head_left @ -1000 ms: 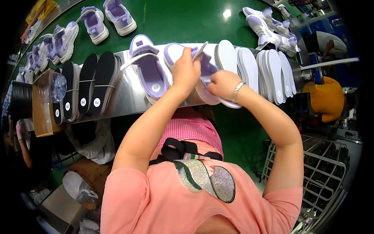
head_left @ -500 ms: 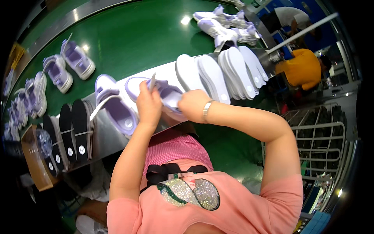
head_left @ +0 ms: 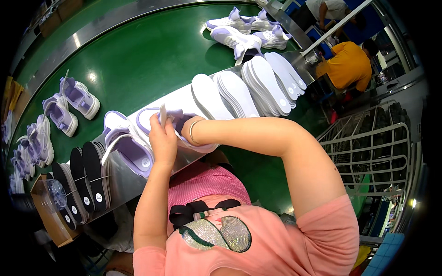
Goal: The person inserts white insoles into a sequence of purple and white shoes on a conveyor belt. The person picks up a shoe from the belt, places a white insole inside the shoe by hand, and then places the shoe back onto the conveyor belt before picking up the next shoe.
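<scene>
A white and lilac sneaker (head_left: 146, 119) lies on the metal ledge in front of me. My left hand (head_left: 164, 145) is closed on its upright pale tongue. Inside the shoe's opening is my right hand (head_left: 189, 130), sunk to the wrist, so its fingers are hidden. Left of it rests the matching sneaker (head_left: 133, 154), its tongue folded outward and a round sticker on the footbed inside. Just beyond my right wrist, white insoles (head_left: 209, 97) lie in overlapping stacks along the ledge.
Tied black insoles (head_left: 95, 172) stand at the left beside a cardboard box (head_left: 50, 216). More sneakers sit on the green belt (head_left: 138, 60), at the left (head_left: 80, 99) and far right (head_left: 237, 39). A wire rack (head_left: 368, 147) and a person in orange (head_left: 345, 66) are at the right.
My right hand has gone from the shoe's heel edge down into its opening. My left hand stays at the tongue. The whole view has shifted a little.
</scene>
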A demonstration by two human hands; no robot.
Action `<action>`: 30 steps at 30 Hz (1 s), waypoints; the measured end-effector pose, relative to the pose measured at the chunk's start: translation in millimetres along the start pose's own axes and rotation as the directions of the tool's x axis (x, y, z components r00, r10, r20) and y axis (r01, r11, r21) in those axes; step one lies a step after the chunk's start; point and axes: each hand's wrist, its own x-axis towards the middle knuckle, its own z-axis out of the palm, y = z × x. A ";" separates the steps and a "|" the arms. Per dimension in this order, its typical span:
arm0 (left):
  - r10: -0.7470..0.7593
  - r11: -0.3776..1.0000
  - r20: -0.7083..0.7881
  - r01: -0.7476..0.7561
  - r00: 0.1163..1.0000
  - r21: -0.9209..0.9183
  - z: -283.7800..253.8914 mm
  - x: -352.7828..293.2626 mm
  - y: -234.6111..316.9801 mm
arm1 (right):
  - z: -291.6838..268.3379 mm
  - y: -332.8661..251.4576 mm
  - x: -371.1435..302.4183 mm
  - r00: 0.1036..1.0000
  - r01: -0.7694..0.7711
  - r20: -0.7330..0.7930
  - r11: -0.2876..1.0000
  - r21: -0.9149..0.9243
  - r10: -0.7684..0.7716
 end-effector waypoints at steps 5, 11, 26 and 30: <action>0.047 0.999 -0.035 -0.046 0.998 0.026 5.5 3.3 -8.2 | 6.5 -0.3 4.7 0.990 -0.130 -0.031 0.977 0.166 0.137; 0.039 0.998 -0.049 -0.036 0.998 0.051 3.5 -0.5 -6.0 | 19.2 7.3 -0.1 0.995 -0.065 0.073 0.996 -0.063 0.070; 0.057 0.998 0.057 -0.059 0.997 0.032 -7.9 -5.0 7.5 | 36.5 15.4 -23.0 0.981 0.051 0.191 0.993 -0.106 -0.030; 0.484 0.847 -0.113 -0.433 0.868 0.308 -48.0 -24.5 14.2 | 38.8 9.9 -29.8 1.000 0.017 0.017 0.997 0.072 -0.019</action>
